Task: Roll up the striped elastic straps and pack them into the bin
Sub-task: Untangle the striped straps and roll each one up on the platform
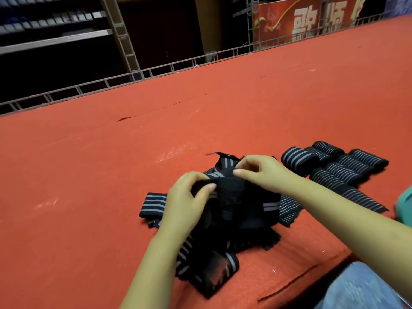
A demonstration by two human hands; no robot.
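left hand fingers [206, 188]: curled in with the thumb laid across the top of a black strap [225, 188], so it's got a proper pinch on the near end of it

right hand fingers [242, 172]: also curled, thumb tip and fingertips nipping the same strap at its far edge, right where a grey stripe shows

left hand [186, 197]: sits on the left side of the heap, wrist coming up from the bottom of the view

right hand [265, 170]: reaches in from the right, forearm crossing over some of the flat straps

strap being held: lifted a bit on top of the heap, bunched between both hands; can't tell how much of it is actually rolled yet

loose pile [223, 230]: messy tangle of black straps with grey stripes, directly under and in front of the hands, some ends trailing toward the near table edge

rolled straps [298, 158]: a bunch of finished-looking rolls lying side by side, off to the right of the hands, just past the right wrist

flat straps [347, 188]: a few thin-striped ones laid out beside the rolls

bin [404, 201]: only a teal sliver at the right edge, pretty sure that's it but hard to say

table [133, 141]: covered in red-orange felt, metal rail [156, 70] along the far side
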